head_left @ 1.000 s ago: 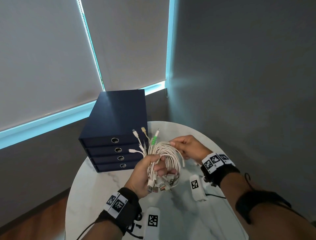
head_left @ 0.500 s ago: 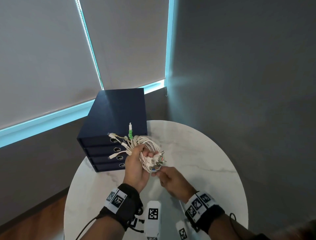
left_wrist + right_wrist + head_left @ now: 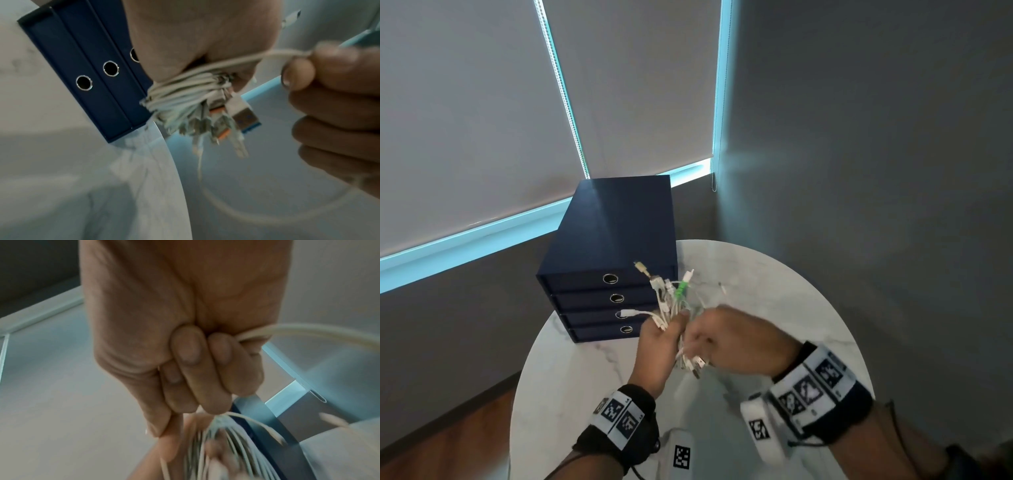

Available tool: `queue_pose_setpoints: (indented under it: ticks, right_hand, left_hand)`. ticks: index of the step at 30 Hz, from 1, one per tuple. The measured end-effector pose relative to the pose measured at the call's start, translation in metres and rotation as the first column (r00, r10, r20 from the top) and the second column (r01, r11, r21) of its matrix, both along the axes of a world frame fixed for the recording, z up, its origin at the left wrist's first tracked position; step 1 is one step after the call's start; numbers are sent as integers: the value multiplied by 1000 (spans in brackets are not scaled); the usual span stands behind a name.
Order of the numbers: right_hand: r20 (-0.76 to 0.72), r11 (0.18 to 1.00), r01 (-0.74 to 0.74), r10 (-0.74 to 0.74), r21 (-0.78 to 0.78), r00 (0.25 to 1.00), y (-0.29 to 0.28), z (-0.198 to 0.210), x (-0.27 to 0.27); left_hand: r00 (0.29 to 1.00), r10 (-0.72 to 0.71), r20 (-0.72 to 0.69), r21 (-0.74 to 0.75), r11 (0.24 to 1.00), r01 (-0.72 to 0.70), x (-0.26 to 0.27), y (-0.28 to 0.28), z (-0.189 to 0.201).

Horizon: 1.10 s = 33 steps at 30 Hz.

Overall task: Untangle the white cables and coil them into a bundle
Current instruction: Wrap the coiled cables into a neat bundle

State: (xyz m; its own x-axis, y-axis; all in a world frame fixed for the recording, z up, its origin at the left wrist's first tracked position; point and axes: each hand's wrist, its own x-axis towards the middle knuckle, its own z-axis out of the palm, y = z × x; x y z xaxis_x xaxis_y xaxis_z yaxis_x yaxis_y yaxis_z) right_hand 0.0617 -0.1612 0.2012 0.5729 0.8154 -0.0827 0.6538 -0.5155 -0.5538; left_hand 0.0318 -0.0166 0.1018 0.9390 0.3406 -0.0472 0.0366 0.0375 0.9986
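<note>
- A dark blue drawer unit stood at the left rear of the round marble worktop, its four drawers shut, contents unseen, each front bearing a metal ring pull.
- The left hand gripped the white cables as a gathered bundle above the worktop, fingers curled round its middle.
- The bundle's long axis ran roughly upright: small plugs, one with a green collar, fanned up and away towards the drawer unit, while the USB plugs, some with orange or blue inserts, hung below the fist.
- The right hand, just beside the left, was curled, pinching a single white strand that ran taut from the bundle; a slack loop trailed beneath.
</note>
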Motion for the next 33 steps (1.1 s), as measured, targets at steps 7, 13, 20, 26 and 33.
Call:
queue_pose_setpoints:
  ticks: [7, 13, 20, 26, 33]
  right_hand:
    - [-117, 973, 171, -154, 153, 981, -15, 14, 61]
    - [-158, 951, 227, -196, 209, 968, -18, 4, 82]
    - [-342, 846, 382, -258, 373, 904, -25, -29, 97]
    - [-414, 811, 475, -324, 341, 851, -31, -65, 78]
    - [-538, 802, 545, -356, 244, 764, -24, -116, 34]
  left_hand:
    - [957, -285, -53, -526, 823, 216, -3, -20, 4]
    - [901, -434, -23, -771, 582, 260, -4, -23, 10]
    - [902, -430, 39, -700, 633, 331, -5, -18, 21]
    - [949, -307, 69, -794, 559, 239, -3, -7, 31]
    - [1000, -29, 10, -745, 666, 27, 13, 2, 32]
